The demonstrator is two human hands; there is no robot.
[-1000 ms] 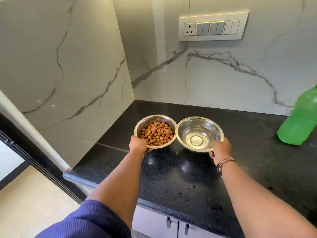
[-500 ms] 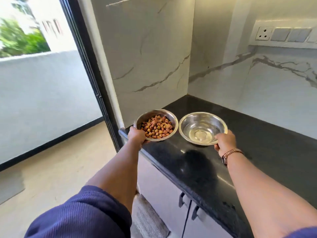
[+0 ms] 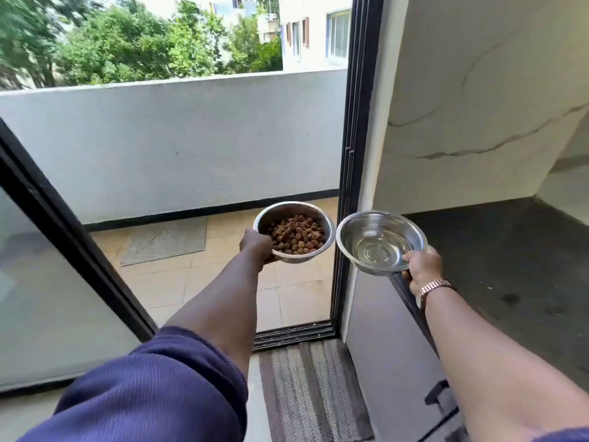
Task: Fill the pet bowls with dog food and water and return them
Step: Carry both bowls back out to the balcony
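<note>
Fingers point(image 3: 258, 240) of left hand point(image 3: 256, 248) grip kibble bowl point(image 3: 294, 231); right hand point(image 3: 425, 269) pinches water bowl point(image 3: 381, 242) rim. Return step: carry level toward balcony mat point(image 3: 165, 239), 10 o'clock.

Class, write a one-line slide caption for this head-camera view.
Left hand holds the kibble bowl, right hand the water bowl, facing the open balcony door.

open balcony door point(image 3: 345, 173), sunlit tiled floor point(image 3: 223, 282), striped mat point(image 3: 314, 390)
</note>
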